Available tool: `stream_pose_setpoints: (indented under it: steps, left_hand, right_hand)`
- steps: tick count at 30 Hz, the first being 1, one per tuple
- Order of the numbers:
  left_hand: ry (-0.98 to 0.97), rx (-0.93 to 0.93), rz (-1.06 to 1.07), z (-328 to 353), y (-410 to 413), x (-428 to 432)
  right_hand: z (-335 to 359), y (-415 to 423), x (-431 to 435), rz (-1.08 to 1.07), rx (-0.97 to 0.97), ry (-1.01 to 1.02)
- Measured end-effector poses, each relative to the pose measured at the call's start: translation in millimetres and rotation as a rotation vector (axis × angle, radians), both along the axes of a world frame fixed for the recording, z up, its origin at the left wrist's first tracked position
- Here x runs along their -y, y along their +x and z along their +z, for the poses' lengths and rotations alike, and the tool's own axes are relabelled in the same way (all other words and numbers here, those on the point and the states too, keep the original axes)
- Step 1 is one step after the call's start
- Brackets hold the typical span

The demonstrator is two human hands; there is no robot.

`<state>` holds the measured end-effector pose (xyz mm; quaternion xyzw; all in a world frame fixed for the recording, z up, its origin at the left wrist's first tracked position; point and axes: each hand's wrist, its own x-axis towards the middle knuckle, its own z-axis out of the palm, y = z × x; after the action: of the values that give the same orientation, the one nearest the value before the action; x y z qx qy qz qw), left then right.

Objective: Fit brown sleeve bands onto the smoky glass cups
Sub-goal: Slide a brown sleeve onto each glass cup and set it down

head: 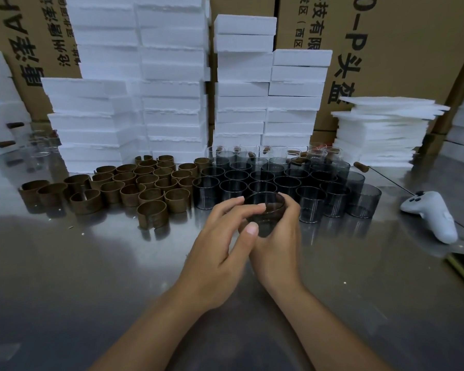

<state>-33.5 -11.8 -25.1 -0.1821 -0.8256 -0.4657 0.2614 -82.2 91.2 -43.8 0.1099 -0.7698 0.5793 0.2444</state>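
cup (265, 210) gripped in both hands, band in doubt

it is held low over the table (91, 277), just in front of the bare cups (279, 180). the right hand (279, 247) curls round its far side; the left hand (223, 236) pinches the near wall with thumb and fingertips. the lower wall looks brownish, but whether a band is on i cannot tell. likely step: seating a band. if none is on, next comes a reach left to the bands (134, 180).

Dim, cool indoor light. Soft glare patches on the steel table (91, 263); foam stacks (172, 89) nearly blown out. Wide-angle bowing and softness toward the edges.
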Motion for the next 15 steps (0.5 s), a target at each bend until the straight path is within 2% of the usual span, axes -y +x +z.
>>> stream_pose_setpoints:
  steps: [6,15]
  left_hand:
    - [-0.012,0.122,0.0,-3.5,-3.4,3.0]
    - [0.106,0.151,-0.026,1.1,-4.3,5.5]
  right_hand:
    - [1.8,-0.6,0.1,0.012,-0.005,-0.083]
    - [4.0,7.5,2.4,0.053,-0.11,0.001]
